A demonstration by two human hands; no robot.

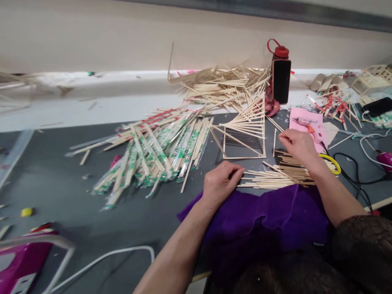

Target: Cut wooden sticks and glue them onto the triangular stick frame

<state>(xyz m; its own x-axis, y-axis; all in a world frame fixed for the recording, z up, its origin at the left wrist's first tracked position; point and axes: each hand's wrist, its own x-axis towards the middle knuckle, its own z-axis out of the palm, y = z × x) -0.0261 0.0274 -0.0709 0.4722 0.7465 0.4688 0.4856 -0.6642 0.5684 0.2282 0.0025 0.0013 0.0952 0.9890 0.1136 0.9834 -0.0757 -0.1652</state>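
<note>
Resting left hand (221, 181): at 7 o'clock from the stick frame (256, 125), fingers curled, thumb tip by the left ends of the loose sticks (272, 178); grip narrow, cannot tell whether a stick is in it
Right hand (296, 146): between 3 and 4 o'clock from the frame, above the far side of the loose sticks; grip narrow, fingertips together, contents cannot be told
Stick frame: on the bench (82, 216), ahead of both hands, a square base with a fan of sticks across its upper right
Frame's right edge: narrow gap toward the right hand, with a single stick (275, 143) lying in it
Frame's left edge: slim strip of bench, then wrapped sticks (159, 155) between 8 and 9 o'clock
Far side: heap of bare sticks (226, 86) at 11, red-capped bottle (281, 52) with a phone (281, 81) before it at 1, close behind the frame
Glue gun (307, 123): at 3 o'clock, on a pink sheet (319, 118), just beyond the right hand
Near edge: purple cloth (263, 208) between 5 and 6, bordering the loose sticks
Widest room: bench surface at 8 o'clock, past the wrapped sticks, crossed low by a white cable (122, 251)
</note>
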